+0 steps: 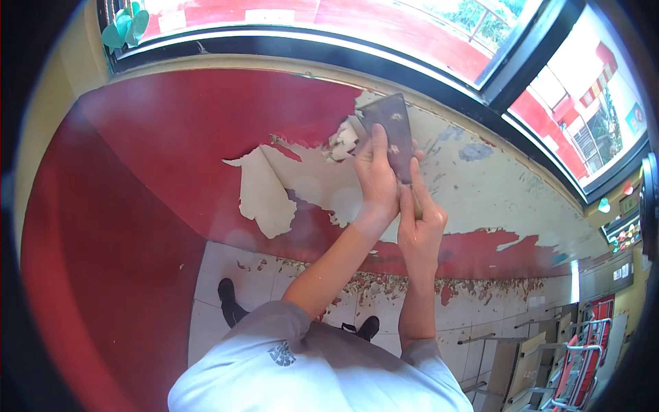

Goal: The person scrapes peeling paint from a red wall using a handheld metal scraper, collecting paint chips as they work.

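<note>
My left hand [376, 175] presses on the broad flat blade of a scraper [390, 130], its thumb lying over the blade's face. The fingers of that hand are mostly hidden behind the blade. My right hand [421, 223] is closed round the scraper's handle below, with the index finger stretched up along the blade. The blade's upper edge lies at the wall, where red paint [206, 117] meets a bare whitish patch [473, 185]. Beside my left hand, crumpled peeled paint [343, 141] curls off. A large pale flap of paint [262, 192] hangs further left.
Dark-framed windows [295, 41] run above the wall. Paint flakes [384, 283] litter the tiled floor [233, 261] along the wall's foot, near my shoes. Chairs [528, 364] with metal frames stand at the lower right. Green ornaments [125, 27] hang at the upper left.
</note>
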Demonstrator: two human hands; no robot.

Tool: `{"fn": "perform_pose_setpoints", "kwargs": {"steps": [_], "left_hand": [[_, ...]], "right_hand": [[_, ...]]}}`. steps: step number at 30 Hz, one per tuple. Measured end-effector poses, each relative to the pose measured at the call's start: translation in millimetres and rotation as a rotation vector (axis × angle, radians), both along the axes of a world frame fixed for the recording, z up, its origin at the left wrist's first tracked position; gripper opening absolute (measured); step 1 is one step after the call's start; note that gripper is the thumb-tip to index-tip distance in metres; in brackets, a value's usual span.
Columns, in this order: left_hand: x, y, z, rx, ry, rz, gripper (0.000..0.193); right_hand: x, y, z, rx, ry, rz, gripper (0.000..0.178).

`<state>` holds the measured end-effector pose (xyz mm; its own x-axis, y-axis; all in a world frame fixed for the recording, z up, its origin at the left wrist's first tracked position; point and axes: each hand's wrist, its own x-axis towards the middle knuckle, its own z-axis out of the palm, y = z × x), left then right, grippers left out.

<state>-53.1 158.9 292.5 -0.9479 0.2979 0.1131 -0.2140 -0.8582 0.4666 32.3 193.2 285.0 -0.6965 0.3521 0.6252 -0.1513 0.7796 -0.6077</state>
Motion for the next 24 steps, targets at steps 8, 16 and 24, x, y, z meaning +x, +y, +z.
{"fn": "perform_pose_setpoints", "kwargs": {"steps": [8,16,24], "left_hand": [[-18,-10,-5,-0.037,0.048,-0.038,0.044],[-2,-2,0,-0.017,-0.013,-0.051,0.044],[-11,-10,6,0.014,0.020,-0.021,0.045]], "right_hand": [[-8,-19,-1,-0.137,0.000,-0.011,0.042],[6,-20,2,-0.210,0.017,-0.085,0.041],[2,-34,9,-0.295,-0.025,-0.077,0.041]]}}
